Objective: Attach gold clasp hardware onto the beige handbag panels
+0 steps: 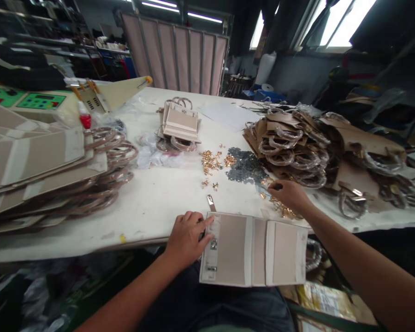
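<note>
A beige bag panel lies on my lap and the table's near edge, with small metal fittings along its left side. My left hand rests on that left edge, fingers curled down against the panel. My right hand reaches to the table beyond the panel, fingers pinched over small gold hardware pieces; what sits between the fingertips is too small to name. A metal clasp piece lies just beyond the panel.
Scattered gold fittings and dark small parts lie mid-table. A heap of brown bag pieces with wrapped ring handles is at the right, stacked beige panels with handles at the left, a small stack farther back.
</note>
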Demonstrator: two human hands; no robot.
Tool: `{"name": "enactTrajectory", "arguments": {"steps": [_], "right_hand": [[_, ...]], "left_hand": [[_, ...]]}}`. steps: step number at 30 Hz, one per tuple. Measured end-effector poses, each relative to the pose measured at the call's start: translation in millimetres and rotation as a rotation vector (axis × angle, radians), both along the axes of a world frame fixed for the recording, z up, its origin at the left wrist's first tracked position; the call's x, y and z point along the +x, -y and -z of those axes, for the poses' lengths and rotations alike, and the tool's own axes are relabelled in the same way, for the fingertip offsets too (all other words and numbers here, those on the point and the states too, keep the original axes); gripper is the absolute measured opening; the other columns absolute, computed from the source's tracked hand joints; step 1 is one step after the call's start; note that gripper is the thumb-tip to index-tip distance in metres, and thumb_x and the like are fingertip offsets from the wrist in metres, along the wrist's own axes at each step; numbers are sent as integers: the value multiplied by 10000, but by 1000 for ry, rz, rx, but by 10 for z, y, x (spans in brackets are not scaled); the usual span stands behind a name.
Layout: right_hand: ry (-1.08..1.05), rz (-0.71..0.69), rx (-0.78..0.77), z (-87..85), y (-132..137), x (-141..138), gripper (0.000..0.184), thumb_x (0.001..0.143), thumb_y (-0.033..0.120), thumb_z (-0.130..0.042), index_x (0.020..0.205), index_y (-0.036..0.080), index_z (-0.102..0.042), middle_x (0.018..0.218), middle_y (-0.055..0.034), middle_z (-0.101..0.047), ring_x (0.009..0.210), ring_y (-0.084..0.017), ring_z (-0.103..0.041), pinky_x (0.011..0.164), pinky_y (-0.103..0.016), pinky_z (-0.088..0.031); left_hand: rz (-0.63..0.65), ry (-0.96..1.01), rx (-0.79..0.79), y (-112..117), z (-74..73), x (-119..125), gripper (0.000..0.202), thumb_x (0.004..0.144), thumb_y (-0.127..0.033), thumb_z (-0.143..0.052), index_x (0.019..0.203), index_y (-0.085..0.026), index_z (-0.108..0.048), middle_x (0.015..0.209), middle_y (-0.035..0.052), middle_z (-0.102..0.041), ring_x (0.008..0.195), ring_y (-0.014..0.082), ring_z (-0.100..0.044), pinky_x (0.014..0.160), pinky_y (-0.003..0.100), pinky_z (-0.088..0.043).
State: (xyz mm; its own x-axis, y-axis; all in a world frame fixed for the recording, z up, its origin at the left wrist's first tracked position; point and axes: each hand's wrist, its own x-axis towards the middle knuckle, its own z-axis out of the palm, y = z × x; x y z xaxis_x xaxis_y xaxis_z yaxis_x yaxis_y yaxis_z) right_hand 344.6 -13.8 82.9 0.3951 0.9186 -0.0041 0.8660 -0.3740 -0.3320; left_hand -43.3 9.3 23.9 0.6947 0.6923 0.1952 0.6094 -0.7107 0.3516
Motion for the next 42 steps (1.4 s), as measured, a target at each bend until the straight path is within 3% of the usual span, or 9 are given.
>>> {"name": "enactTrajectory", "arguments": {"steps": [5,8,11,14,21,29,34,38,42], "right_hand": [[-467,-160,-25,-169,143,-921,224,795,369,-689,893,199,-797,710,-18,-734,574,-162,-623,584,-271,-444],[-651,-268,-128,-58,148,-1438,202,790,320,-677,881,188,-801,712,-7,-731,583,-151,-607,592,-265,-446],[-635,-302,-128,102,110,-1666,181,781,298,-686,854,186,-808,765,-11,-757,691,-164,-639,664,-263,-459],[-598,-289,-142,181,91,-1678,201,785,295,-675,873,182,-815,761,-13,-763,709,-174,-645,674,-268,-460],[-531,-263,-139,177,87,-1701,147,775,236,-670,822,197,-804,794,-10,-780,754,-181,-664,689,-266,-438],[-467,-262,-85,228,114,-1712,99,787,231,-683,834,212,-768,826,-9,-777,767,-184,-673,723,-280,-450],[-441,-266,5,277,202,-1687,103,841,303,-683,829,222,-747,826,-20,-775,776,-194,-690,731,-287,-466],[-430,-272,19,316,213,-1676,115,849,286,-674,848,233,-776,861,-35,-793,804,-216,-710,757,-300,-484],[-391,-283,30,408,210,-1655,123,851,287,-677,912,253,-779,880,-35,-796,810,-228,-713,752,-310,-485]], "left_hand": [[-23,-5,-33,31,-19,5,480,936,-381,-756,1406,-313,-686,1176,70,-691,1103,289,-587,928,479,-456],[-36,-3,-44,40,-28,5,489,923,-394,-770,1399,-319,-690,1168,66,-693,1107,289,-582,932,478,-461],[-48,-5,-43,44,-25,3,493,911,-414,-782,1387,-320,-696,1165,66,-695,1119,294,-577,932,471,-463],[-54,2,-44,45,-10,0,496,899,-418,-792,1378,-324,-700,1167,65,-691,1116,293,-577,936,466,-464],[-83,18,-64,46,-9,16,519,873,-413,-816,1374,-338,-706,1154,62,-701,1111,297,-589,921,455,-475],[-179,25,-188,-37,-114,95,479,900,-372,-767,1354,-240,-694,1085,65,-769,1072,293,-654,913,415,-503],[-175,-50,-367,-250,-277,244,258,978,-424,-641,1081,-232,-779,1028,66,-801,988,267,-716,791,340,-491],[-214,-124,-501,-451,-362,393,293,935,-468,-668,842,-205,-759,909,82,-796,891,264,-745,696,309,-469],[-179,-161,-727,-563,-335,487,390,903,-525,-700,701,-195,-651,599,27,-678,563,214,-703,545,275,-459]]}}
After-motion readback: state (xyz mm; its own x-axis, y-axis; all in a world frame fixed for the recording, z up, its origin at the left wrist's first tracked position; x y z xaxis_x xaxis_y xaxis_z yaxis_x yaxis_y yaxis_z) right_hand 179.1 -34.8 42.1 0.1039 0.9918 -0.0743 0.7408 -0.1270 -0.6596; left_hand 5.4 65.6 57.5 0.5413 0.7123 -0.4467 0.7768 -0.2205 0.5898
